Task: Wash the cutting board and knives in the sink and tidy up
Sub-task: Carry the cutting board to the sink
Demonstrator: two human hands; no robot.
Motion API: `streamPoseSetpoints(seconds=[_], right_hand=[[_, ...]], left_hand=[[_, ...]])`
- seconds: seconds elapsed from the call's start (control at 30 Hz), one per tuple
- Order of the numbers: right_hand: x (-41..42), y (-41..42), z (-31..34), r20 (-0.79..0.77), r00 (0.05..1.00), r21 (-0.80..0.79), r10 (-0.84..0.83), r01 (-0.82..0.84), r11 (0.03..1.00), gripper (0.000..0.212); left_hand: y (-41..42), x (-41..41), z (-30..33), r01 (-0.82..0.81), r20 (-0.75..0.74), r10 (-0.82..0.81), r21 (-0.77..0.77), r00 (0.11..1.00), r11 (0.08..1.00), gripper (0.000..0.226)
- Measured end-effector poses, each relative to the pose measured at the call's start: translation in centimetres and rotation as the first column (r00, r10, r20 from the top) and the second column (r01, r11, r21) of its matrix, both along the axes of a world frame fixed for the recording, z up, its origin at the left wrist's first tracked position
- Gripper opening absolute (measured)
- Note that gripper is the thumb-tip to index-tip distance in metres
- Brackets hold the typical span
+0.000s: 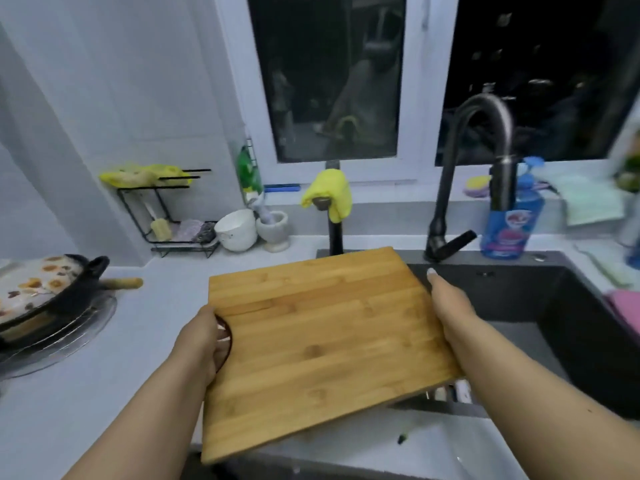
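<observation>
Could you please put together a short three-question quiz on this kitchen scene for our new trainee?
1. True or false: the cutting board is lying flat on the bottom of the sink.
2. Which hand has its grip at the board's round handle cut-out? A) left hand B) right hand
3. Fill in: the cloth draped over the small tap behind the board is coloured ____.

Key:
1. False; both hands hold it up, tilted, over the sink's left part and the counter edge.
2. A.
3. Yellow; the yellow cloth hangs left of the tall faucet.
</observation>
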State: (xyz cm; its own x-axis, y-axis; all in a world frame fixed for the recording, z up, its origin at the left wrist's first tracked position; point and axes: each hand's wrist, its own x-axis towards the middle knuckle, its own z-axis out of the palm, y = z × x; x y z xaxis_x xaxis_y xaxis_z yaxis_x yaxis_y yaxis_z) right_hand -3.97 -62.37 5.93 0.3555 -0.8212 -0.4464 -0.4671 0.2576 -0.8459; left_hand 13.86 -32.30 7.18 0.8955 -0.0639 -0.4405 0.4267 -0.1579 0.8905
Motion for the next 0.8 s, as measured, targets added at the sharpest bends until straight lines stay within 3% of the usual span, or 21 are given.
streamPoseSetpoints(seconds=[0.27,0.37,0.53,0.7,0.8], right_hand=[[-10.0,-11.6,-3.6,-0.085,0.956,0.116,-0.279,0.288,0.951,0.076],[-12.3,-15.7,-6.4,-0.114,0.958,0.162,-0.262,0.278,0.947,0.080],[-14.2,-19.8,-9.2,-0.132,0.972,0.261,-0.196,0.225,0.939,0.067],[-15.1,-23.4,-12.1,-0.154,0.972,0.366,-0.175,0.220,0.904,0.067],[-15.7,-25.0,-14.1,-0.183,0.962,0.403,-0.203,0.262,0.877,0.070]], left_hand=[[-17.2,-3.5,-2.1,0.317,-0.002,-0.317,0.007,0.949,0.949,0.054],[-22.6,-4.8,-3.0,0.312,0.035,-0.314,0.054,0.949,0.948,0.048],[-29.9,-6.3,-4.7,0.355,0.046,-0.362,0.116,0.931,0.928,0.043],[-34.1,-7.5,-7.1,0.433,0.077,-0.456,0.206,0.887,0.878,0.063],[-35.7,-8.3,-9.0,0.498,0.096,-0.579,0.408,0.810,0.765,0.073]])
